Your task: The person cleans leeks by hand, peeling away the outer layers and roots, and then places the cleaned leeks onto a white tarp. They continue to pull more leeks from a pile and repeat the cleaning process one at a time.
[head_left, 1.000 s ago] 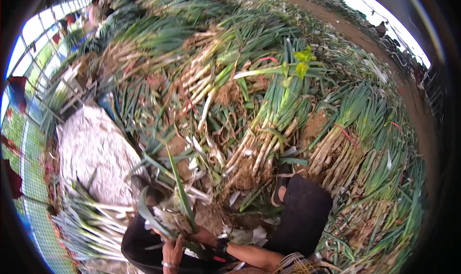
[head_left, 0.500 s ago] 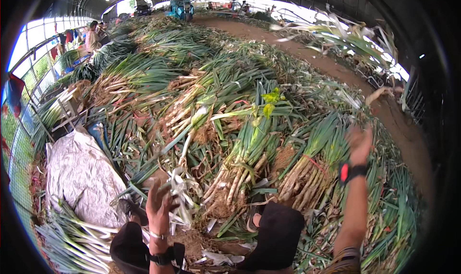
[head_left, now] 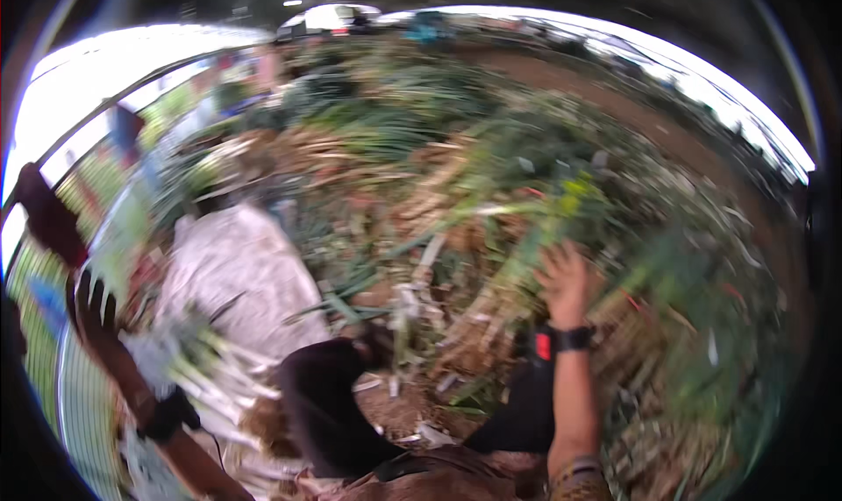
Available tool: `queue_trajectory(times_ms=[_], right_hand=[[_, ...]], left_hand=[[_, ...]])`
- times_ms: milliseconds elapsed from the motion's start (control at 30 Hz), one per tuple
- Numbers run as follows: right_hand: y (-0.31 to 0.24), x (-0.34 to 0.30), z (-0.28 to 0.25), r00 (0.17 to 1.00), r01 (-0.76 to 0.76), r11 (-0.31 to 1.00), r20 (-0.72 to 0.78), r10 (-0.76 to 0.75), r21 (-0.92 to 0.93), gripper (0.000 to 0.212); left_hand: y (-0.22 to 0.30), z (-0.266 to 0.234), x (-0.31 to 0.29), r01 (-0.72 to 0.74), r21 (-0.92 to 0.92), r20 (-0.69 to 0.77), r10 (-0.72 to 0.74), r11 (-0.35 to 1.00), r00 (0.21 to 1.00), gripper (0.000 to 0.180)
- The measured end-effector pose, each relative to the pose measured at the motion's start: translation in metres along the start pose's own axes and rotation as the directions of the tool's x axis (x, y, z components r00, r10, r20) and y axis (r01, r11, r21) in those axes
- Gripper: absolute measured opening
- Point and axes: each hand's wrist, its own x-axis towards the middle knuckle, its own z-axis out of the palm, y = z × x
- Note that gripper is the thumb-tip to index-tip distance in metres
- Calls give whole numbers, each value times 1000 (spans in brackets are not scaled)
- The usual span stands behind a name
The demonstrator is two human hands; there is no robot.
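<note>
My right hand (head_left: 564, 277), fingers spread and holding nothing, is over the leafy end of a bundle of green onions (head_left: 491, 321); I cannot tell if it touches them. At the far left, my left hand (head_left: 95, 315) is raised near the mesh fence, its fingers apart and nothing in them. Between that hand and my left knee lies a pile of peeled green onions (head_left: 215, 361) with white stalks. Another unpeeled bundle (head_left: 645, 317) with a red tie lies to the right of my right hand. Much of the picture is smeared by motion.
A whitish sack (head_left: 237, 268) lies beyond the peeled pile. Green-onion heaps (head_left: 377, 119) stretch toward the back, with a brown dirt path (head_left: 561, 84) along their right. The fence (head_left: 88, 396) runs down the left, with a dark red cloth (head_left: 51, 216) hanging there.
The view has swung left. My left hand has moved out toward the fence, and my right hand has come inward over the middle bundle. Leaf scraps in the air at upper right are gone from view.
</note>
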Motion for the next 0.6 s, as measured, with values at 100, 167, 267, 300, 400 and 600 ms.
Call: queue_trajectory(times_ms=[100, 167, 267, 300, 400, 600], right_hand=[[-35, 1, -6, 984, 35, 999, -172, -39, -27, 61], [-74, -7, -46, 950, 133, 989, -277, -146, -65, 63], [-84, -9, -55, 807, 233, 972, -559, -189, 7, 51], [-74, -8, -55, 826, 253, 967, -525, -204, 24, 50], [-43, -13, -16, 915, 124, 992, -384, -128, -37, 50], [-12, -8, -29, 918, -88, 993, -381, 112, 81, 41]], left_hand=[[-66, 62, -39, 248, -193, 333, -174, 949, 927, 45], [-70, 160, -105, 444, -144, 546, -303, 885, 781, 42], [-96, 263, -193, 635, -27, 812, -353, 772, 464, 44], [-99, 293, -228, 688, -6, 872, -333, 726, 359, 46], [-121, 381, -324, 788, 102, 972, -231, 607, 52, 48], [-158, 529, -441, 610, 236, 965, -109, 756, -239, 54]])
